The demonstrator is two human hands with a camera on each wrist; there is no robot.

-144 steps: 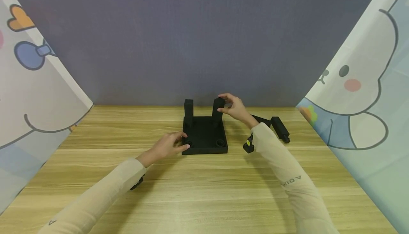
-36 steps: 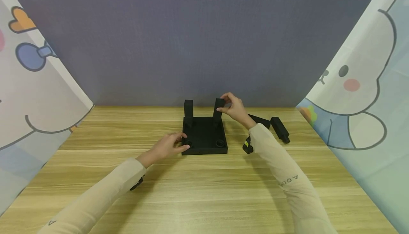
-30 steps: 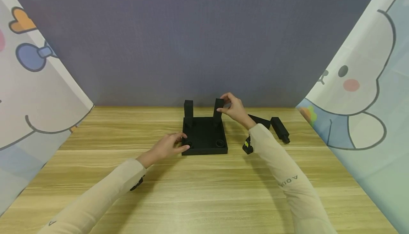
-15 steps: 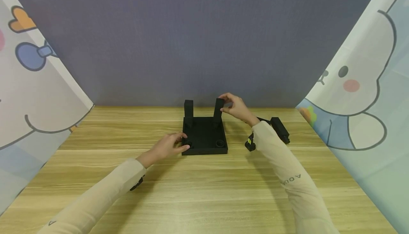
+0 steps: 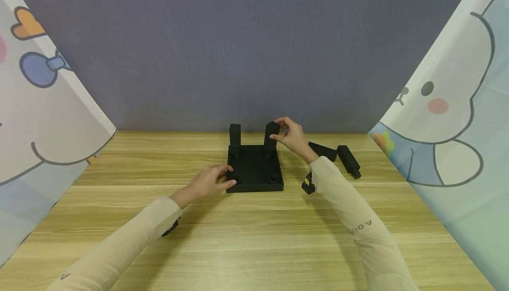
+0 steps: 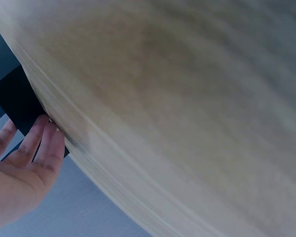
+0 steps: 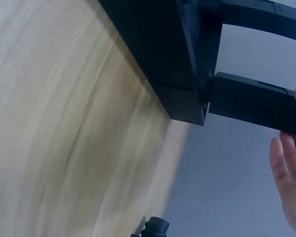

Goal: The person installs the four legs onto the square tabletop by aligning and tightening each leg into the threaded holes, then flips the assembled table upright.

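Note:
A black square tabletop [image 5: 254, 167] lies upside down on the wooden table, with a leg at each back corner and a round socket [image 5: 274, 177] at the front right. My left hand [image 5: 204, 181] holds its front left corner, thumb at the front and fingers along the side; in the left wrist view these fingers [image 6: 52, 145] touch the black wall. At the back right, my right hand [image 5: 295, 137] pinches the top of an upright table leg [image 5: 270, 135] between thumb and fingers. The right wrist view shows this leg [image 7: 251, 101] meeting the corner. The back left leg [image 5: 235, 137] stands untouched.
Two loose black legs lie to the right, one partly behind my right wrist [image 5: 323, 151] and one with a threaded end [image 5: 348, 160]. A grey panel [image 5: 246, 52] rises behind the table, with printed cartoon sheets at both sides.
The back right leg has turned about its own axis, an edge now facing forward. My right fingers released slightly half a second ago and closed on it again. My left hand has stayed put.

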